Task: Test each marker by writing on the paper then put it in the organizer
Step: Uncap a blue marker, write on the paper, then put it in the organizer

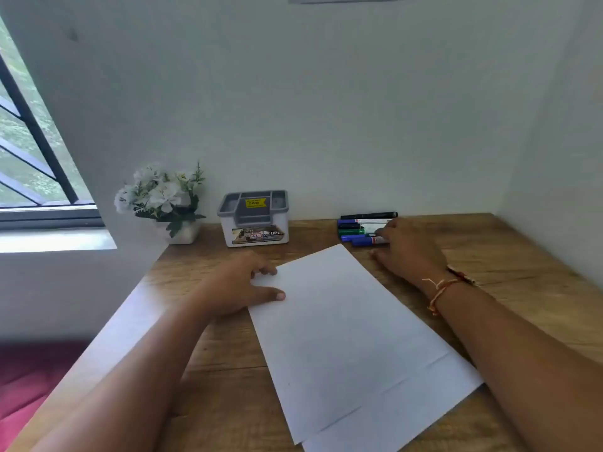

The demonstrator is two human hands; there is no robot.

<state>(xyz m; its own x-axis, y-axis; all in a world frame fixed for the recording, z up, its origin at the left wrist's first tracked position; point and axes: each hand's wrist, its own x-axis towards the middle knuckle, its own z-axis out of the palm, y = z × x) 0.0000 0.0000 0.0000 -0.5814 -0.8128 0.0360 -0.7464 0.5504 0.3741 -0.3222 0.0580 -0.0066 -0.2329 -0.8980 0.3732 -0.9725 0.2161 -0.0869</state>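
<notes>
Wood-grain table [522, 256] carried two overlapping white paper sheets [342, 321], lying askew at its middle. The left hand [241, 282] rested flat and relaxed on the top sheet's left edge, thumb stretched onto the paper, holding nothing. The right hand [408, 249] (an orange thread bracelet [440, 288] at its wrist) lay over the right ends of a row of blue, green and black markers [359, 228] by the back wall, fingers touching them, thumb spread apart on the table. The grey-and-white plastic organizer [254, 218] stood left of the markers, near a small white pot of white flowers [163, 197].
</notes>
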